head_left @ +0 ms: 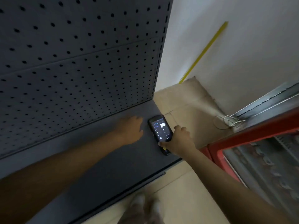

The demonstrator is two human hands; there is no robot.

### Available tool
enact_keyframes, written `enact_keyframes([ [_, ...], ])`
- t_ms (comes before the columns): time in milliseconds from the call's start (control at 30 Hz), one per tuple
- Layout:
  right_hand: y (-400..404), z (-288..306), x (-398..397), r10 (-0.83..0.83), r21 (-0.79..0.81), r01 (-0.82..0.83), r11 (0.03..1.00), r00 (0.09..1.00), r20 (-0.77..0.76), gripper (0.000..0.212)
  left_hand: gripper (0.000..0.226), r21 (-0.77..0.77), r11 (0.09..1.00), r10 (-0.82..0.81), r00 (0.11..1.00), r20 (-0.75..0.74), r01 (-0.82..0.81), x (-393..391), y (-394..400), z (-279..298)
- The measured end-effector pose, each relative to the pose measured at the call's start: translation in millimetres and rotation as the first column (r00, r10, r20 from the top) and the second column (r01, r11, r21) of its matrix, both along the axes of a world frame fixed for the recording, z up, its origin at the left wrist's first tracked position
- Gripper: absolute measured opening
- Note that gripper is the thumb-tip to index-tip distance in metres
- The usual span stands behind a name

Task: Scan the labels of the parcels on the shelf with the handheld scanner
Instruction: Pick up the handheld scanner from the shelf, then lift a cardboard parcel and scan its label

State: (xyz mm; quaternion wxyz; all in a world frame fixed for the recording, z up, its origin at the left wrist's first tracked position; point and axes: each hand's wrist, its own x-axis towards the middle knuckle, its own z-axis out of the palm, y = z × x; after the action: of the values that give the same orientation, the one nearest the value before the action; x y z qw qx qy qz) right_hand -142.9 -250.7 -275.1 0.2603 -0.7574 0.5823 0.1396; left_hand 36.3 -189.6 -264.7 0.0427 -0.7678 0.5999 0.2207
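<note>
Fingers [161, 144] of the right hand [182, 141] are closed around the near end of the scanner [160, 133]: the thumb presses the left edge of the casing just below the lit screen, and the remaining fingers wrap over the right edge. The scanner lies flat on the shelf [97, 159], close to the shelf's right-hand end, screen up. Its long axis runs from the gripped end, nearest the person, away toward the pegboard [80, 62] at the back, tilted slightly to the left. The scanning end therefore points away from the fingers and toward the back panel. The left hand [131, 130] rests palm down on the shelf just beside the scanner's left edge, fingers released and spread, apart from the casing and holding nothing. The right hand is thus the one in contact; the left is near but idle. No parcel or label is visible on the portion of shelf in view, so the direction in which the scanner must be aimed cannot be told. Judgement: the task is at its outset, with the scanner grasped but not yet lifted clear of the shelf.
</note>
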Motion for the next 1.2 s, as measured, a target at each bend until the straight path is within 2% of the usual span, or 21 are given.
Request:
enact_keyframes([
  [167,-6,-27,4,0.004,0.029,-0.002,1.0,0.998,-0.066,0.095,0.04,0.034,0.997,0.07,0.996,0.047,-0.071,-6,-4,-10],
  [300,1,-39,6,0.049,-0.108,-0.049,0.993,0.999,-0.004,0.083,0.041,0.06,0.99,0.127,0.991,0.041,-0.129,-13,-6,-13],
  [367,1,-40,8,0.061,-0.116,-0.059,0.992,0.998,0.019,0.079,0.042,0.069,0.986,0.152,0.988,0.037,-0.154,-16,-6,-13],
  [467,-6,-40,8,0.078,-0.039,-0.078,0.996,0.997,0.022,0.082,0.042,0.089,0.973,0.211,0.977,0.022,-0.213,-17,-3,-11],
  [633,-12,-31,3,0.01,0.106,-0.015,0.994,0.999,0.049,0.091,0.044,0.134,0.945,0.305,0.952,-0.036,-0.298,-19,14,-1],
  [767,-6,-13,8,-0.031,0.134,0.006,0.991,0.981,0.191,0.086,0.045,0.131,0.921,0.377,0.925,-0.054,-0.368,-13,34,11],
  [933,26,26,41,0.071,0.118,-0.111,0.987,0.95,0.303,0.097,0.048,0.076,0.875,0.48,0.877,-0.016,-0.478,-3,76,48],
  [1100,80,77,95,0.207,0.161,-0.285,0.945,0.901,0.381,0.074,0.046,-0.008,0.784,0.621,0.783,0.024,-0.621,22,155,99],
  [1200,132,102,128,0.304,0.192,-0.416,0.889,0.85,0.431,0.078,0.045,-0.038,0.722,0.692,0.719,0.073,-0.691,33,219,125],
])
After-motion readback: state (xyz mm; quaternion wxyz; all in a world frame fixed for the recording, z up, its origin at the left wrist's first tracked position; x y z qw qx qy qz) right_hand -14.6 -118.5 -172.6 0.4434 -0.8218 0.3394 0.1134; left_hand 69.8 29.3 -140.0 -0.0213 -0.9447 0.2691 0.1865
